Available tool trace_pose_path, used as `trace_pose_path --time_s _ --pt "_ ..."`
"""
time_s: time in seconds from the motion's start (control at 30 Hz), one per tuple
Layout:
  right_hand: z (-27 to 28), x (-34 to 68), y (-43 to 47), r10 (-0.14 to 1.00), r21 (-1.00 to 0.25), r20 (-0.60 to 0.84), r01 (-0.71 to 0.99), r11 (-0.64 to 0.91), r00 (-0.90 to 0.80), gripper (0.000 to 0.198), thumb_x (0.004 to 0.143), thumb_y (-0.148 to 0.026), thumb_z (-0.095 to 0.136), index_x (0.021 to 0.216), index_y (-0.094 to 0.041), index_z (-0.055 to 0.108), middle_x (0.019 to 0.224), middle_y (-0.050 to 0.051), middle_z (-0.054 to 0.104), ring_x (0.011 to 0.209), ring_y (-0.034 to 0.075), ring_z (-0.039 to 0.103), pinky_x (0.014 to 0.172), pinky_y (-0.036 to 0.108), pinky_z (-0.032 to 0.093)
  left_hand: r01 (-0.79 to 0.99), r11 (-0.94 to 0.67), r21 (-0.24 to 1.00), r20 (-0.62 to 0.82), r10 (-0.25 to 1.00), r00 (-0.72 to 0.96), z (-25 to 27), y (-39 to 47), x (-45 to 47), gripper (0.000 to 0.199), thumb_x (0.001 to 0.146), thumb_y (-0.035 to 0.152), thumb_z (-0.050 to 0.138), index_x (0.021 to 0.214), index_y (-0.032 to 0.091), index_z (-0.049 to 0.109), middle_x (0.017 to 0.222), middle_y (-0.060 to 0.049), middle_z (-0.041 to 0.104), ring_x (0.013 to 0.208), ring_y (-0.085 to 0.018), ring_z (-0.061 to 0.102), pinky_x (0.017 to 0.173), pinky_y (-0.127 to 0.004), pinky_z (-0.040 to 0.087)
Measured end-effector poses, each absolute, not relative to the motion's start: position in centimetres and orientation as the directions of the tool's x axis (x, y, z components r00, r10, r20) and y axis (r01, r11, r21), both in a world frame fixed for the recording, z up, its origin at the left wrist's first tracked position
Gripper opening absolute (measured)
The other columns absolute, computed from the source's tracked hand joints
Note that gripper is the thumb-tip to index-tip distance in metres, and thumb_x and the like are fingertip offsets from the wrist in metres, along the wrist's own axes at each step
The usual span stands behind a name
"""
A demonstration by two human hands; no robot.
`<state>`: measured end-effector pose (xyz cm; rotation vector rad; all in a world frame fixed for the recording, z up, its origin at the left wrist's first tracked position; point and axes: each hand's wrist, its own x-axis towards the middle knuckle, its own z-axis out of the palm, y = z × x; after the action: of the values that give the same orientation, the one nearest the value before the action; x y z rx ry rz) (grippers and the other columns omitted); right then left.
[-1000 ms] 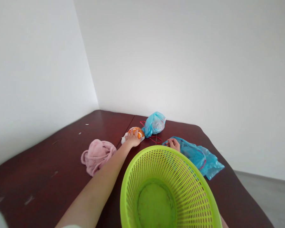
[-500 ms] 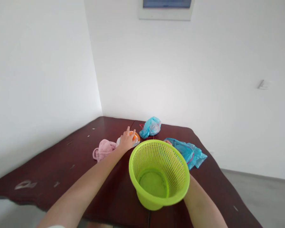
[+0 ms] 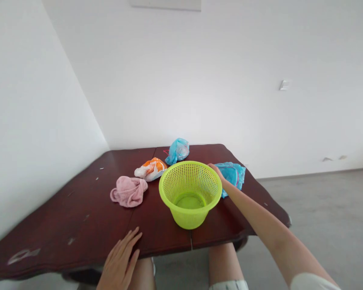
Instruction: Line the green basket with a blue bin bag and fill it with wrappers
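Observation:
A lime-green plastic basket (image 3: 189, 217) with mesh sides stands upright on the dark red table, with nothing inside it. My right hand (image 3: 217, 171) holds its far right rim, and part of the fingers is hidden behind the basket. At the table's front edge, my left hand (image 3: 121, 257) lies open with fingers spread, touching nothing but the tabletop. To the basket's left sit a crumpled pink cloth (image 3: 130, 191) and an orange-and-white plastic bag (image 3: 152, 168). Behind it is a bunched blue plastic bag (image 3: 178, 151). Another blue plastic bag (image 3: 233, 174) lies flatter beside my right hand.
The dark red wooden table (image 3: 87, 209) has a wavy edge and a seam down its middle. White walls (image 3: 205, 80) rise behind it and on the left. Grey floor (image 3: 314, 201) shows on the right, and my legs are under the table's front edge.
My left hand has drawn back from the orange-and-white bag to the table's front edge. The basket, tilted toward me before, now stands level on the table. The view has shifted to the right.

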<state>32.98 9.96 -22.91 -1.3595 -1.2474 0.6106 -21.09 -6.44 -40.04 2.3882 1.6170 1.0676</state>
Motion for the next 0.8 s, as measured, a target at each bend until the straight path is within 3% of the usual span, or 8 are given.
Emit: trace_pose_path --time_s 0.13,0.23,0.33,0.43,0.53,0.63,0.73,0.8 --pt "-23.6 38.0 9.6 0.892 -0.723 0.225 0.681 -0.118 0.393 0.036 0.107 -0.024 0.077 0.143 -0.017 0.076 0.157 0.020 0.071 0.153 0.039 0.060 0.132 0.063 0.044 0.859 -0.370 0.354 0.564 0.817 0.120 -41.4 -9.4 -18.3 0.093 0.102 0.040 0.065 0.187 0.059 0.033 0.180 -0.001 0.061 0.167 -0.042 0.059 0.143 -0.076 0.037" --pt "-24.0 41.1 8.3 0.897 -0.520 0.182 0.814 -0.260 0.403 0.042 0.098 -0.013 0.073 0.139 -0.017 0.080 0.150 0.024 0.075 0.156 0.044 0.055 0.133 0.063 0.030 0.861 -0.304 0.409 0.585 0.811 0.008 -40.6 -10.1 -15.6 0.087 0.105 0.039 0.063 0.187 0.052 0.037 0.181 -0.008 0.060 0.171 -0.044 0.052 0.145 -0.080 0.028" --pt "-24.4 42.6 7.2 0.917 -0.355 0.158 0.887 -0.294 0.367 0.027 0.101 -0.014 0.067 0.121 -0.018 0.085 0.137 0.022 0.080 0.148 0.041 0.060 0.129 0.056 0.032 0.827 -0.307 0.471 0.569 0.822 -0.019 -40.2 -10.7 -14.1 0.062 0.108 0.040 0.061 0.170 0.047 0.061 0.173 -0.008 0.068 0.168 -0.044 0.056 0.144 -0.082 0.026" --pt "-24.9 43.0 6.5 0.924 -0.247 0.174 0.924 -0.293 0.340 0.030 0.111 -0.018 0.056 0.123 -0.019 0.084 0.146 0.022 0.077 0.148 0.037 0.060 0.126 0.051 0.034 0.771 -0.380 0.511 0.536 0.842 0.060 -40.2 -11.9 -12.7 0.042 0.109 0.039 0.061 0.148 0.041 0.075 0.164 -0.008 0.075 0.161 -0.041 0.064 0.142 -0.080 0.034" --pt "-25.5 43.3 5.5 0.931 -0.205 0.145 0.931 -0.302 0.334 0.030 0.108 -0.021 0.063 0.132 -0.018 0.080 0.142 0.022 0.080 0.137 0.037 0.068 0.115 0.048 0.043 0.723 -0.449 0.524 0.513 0.845 0.152 -39.8 -13.2 -10.4 0.032 0.111 0.037 0.060 0.137 0.040 0.078 0.160 -0.007 0.078 0.158 -0.039 0.067 0.141 -0.081 0.037" --pt "-25.5 43.5 4.2 0.937 -0.214 0.135 0.933 -0.290 0.322 0.029 0.099 -0.017 0.072 0.125 -0.019 0.083 0.132 0.019 0.084 0.125 0.035 0.075 0.102 0.042 0.049 0.665 -0.498 0.557 0.472 0.848 0.239 -38.7 -13.8 -7.4 0.030 0.113 0.034 0.056 0.134 0.042 0.076 0.158 -0.006 0.079 0.157 -0.037 0.068 0.140 -0.079 0.039" --pt "-24.4 43.6 2.3 0.915 -0.257 0.241 0.930 -0.262 0.324 0.028 0.106 -0.020 0.061 0.123 -0.021 0.083 0.135 0.018 0.083 0.124 0.033 0.076 0.099 0.040 0.052 0.580 -0.543 0.607 0.426 0.839 0.339 -37.7 -13.8 -4.8 0.030 0.116 0.031 0.052 0.133 0.040 0.075 0.152 -0.007 0.081 0.151 -0.034 0.071 0.138 -0.076 0.042" --pt "-23.5 43.1 0.3 0.868 -0.287 0.349 0.922 -0.260 0.354 0.037 0.113 -0.026 0.049 0.136 -0.020 0.078 0.143 0.019 0.079 0.128 0.034 0.075 0.103 0.041 0.054 0.513 -0.571 0.641 0.395 0.818 0.418 -37.3 -13.7 -3.5 0.029 0.117 0.029 0.051 0.132 0.039 0.073 0.150 -0.007 0.081 0.148 -0.033 0.072 0.137 -0.073 0.045"
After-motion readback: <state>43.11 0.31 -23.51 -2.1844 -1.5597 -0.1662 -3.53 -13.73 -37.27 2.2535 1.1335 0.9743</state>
